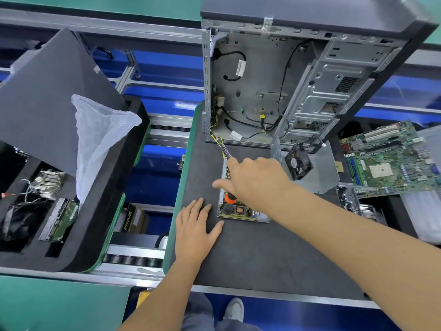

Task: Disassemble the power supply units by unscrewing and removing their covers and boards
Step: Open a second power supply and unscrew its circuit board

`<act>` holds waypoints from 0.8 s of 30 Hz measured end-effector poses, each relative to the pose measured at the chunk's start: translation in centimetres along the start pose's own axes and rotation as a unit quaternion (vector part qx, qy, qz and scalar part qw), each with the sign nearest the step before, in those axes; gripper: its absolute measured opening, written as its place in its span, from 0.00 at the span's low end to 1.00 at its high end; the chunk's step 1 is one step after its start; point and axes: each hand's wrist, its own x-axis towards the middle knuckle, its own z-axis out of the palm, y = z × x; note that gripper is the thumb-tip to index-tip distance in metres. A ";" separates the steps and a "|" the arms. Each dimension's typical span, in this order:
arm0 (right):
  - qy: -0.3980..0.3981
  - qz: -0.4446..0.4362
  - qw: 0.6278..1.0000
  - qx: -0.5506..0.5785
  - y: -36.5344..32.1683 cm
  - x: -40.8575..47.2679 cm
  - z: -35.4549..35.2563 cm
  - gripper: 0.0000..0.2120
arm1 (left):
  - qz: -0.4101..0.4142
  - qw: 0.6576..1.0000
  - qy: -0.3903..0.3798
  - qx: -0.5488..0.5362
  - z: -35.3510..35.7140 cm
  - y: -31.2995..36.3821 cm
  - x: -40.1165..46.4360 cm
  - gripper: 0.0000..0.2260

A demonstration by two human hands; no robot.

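With its cover point(317, 168) already off beside it, the power supply board point(238, 210) still sits in its tray on the surface point(262, 254), the right hand point(255, 180) gripping a screwdriver point(230, 199) over it while the left hand point(195, 225) lies flat, fingers apart.

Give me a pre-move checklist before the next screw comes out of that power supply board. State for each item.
1. Screwdriver in hand: ok, the right hand holds it by its orange and black handle.
2. Tip seated in a screw: cannot tell, the hand hides the tip.
3. Power supply board flat on the grey mat: ok.
4. Board steadied: not ok, the left hand lies flat on the mat beside it and does not press on it.
5. Cover off: ok, components are exposed; the fan housing stands apart, behind the board.
6. Wire bundle free: not ok, it runs into the computer case.
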 end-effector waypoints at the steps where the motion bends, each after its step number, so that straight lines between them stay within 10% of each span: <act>1: 0.013 -0.012 1.000 -0.002 0.0 -0.1 0.1 0.22 | 0.001 1.000 0.003 -0.002 0.0 0.0 0.0 0.24; 9: -0.112 -0.036 0.979 0.168 0.0 -0.2 -0.2 0.15 | -0.004 1.000 -0.003 0.000 0.1 -0.1 0.1 0.24; 14: -0.092 -0.027 0.995 0.018 -0.7 -0.5 -1.4 0.47 | -0.007 1.000 -0.009 0.001 0.3 -0.2 0.1 0.25; 18: -0.031 -0.034 0.999 -0.017 -1.5 -0.3 -1.0 0.19 | -0.010 1.000 -0.015 -0.006 0.3 -0.2 0.1 0.24; 24: -0.036 -0.076 0.989 0.125 -1.2 -0.1 -0.9 0.15 | -0.012 1.000 -0.015 -0.012 0.0 -0.1 0.0 0.24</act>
